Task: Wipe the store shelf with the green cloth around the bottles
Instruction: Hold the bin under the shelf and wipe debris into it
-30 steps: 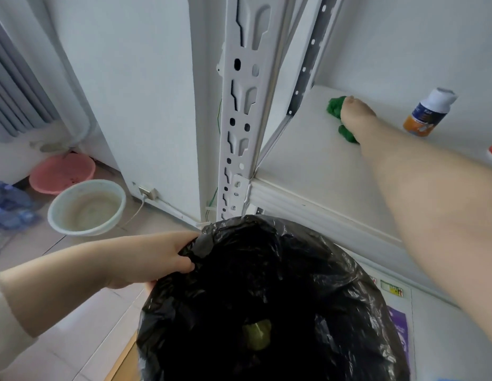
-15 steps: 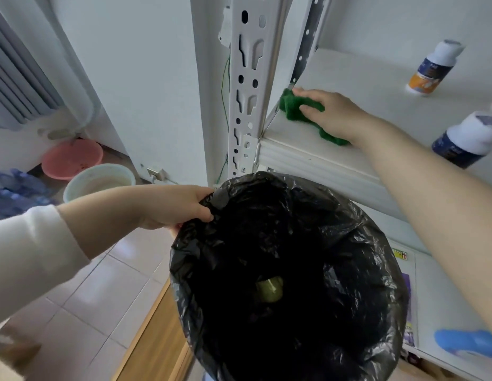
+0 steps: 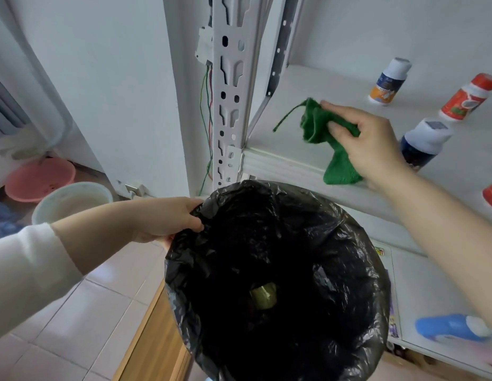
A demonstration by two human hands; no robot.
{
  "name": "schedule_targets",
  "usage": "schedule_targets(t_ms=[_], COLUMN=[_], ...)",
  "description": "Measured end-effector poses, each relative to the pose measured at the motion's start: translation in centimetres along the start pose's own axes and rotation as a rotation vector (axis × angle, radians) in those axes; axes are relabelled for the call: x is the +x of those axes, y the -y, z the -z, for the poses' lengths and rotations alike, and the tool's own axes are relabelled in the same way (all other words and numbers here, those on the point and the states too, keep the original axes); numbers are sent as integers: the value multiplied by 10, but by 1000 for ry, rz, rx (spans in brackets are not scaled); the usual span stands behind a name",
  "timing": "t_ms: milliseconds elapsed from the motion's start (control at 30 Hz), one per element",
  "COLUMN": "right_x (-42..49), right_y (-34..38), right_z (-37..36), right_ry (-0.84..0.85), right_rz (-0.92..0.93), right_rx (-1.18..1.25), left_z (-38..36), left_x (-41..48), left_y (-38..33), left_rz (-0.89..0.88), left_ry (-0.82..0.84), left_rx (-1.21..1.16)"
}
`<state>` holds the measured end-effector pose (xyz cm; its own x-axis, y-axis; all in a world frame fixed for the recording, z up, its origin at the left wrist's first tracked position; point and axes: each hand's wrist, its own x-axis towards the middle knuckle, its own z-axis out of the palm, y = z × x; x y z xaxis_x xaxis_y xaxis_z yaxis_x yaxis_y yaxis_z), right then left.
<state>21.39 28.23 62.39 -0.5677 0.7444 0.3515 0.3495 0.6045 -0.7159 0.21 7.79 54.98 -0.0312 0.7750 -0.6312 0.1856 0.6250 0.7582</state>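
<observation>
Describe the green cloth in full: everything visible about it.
The green cloth is a dark green, nubby fabric like terry or microfibre, crumpled into a bunch rather than spread flat. The right hand grips its middle, thumb and fingers curled over it. One end bulges out beyond the fingertips, with a thin loose thread trailing from it; the other end hangs below the hand, across the front edge of the white shelf. Whether it touches the shelf cannot be told.
</observation>
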Motion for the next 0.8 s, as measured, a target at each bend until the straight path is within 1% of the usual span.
schedule_targets(t_ms=[33,67,100,133,167,233,300,367,467,567,633,700,733,800], right_x=[14,26,35,41,43,43,37,24,1,-24,-45,-69,-79,-93], right_y=[-6,-13,-21,-28,-32,-28,-13,1,11,15,12,4,0,-5], right_z=[4,6,5,2,-4,-19,-34,-45,-48,-38,-31,-24,-19,-3], right_ry=[-69,-102,-88,-27,61,180,246,317,339,314,356,413,401,309], right_rz=[-55,-134,-218,-284,-311,-266,-174,-66,6,36,53,22,-3,-52], right_rx=[-81,-158,-221,-287,-353,-398,-322,-298,-183,-130,-101,-44,-7,93], left_z=[0,-1,-1,-1,-1,-1,-1,-2,-3,-7,-12,-19,-23,-33], left_x=[0,0,-1,-1,-1,-1,0,0,0,-1,-2,-3,-4,-4], left_y=[0,0,0,-1,-1,-2,-2,0,0,0,-1,-2,-3,-7], left_rz=[-5,-11,-17,-19,-20,-23,-18,-20,-45,-46,-57,-66,-70,-87], left_ry=[1,7,16,21,22,17,13,11,36,26,6,0,6,11], left_rx=[1,5,11,15,18,22,12,-1,-3,3,-2,-6,-6,-2])
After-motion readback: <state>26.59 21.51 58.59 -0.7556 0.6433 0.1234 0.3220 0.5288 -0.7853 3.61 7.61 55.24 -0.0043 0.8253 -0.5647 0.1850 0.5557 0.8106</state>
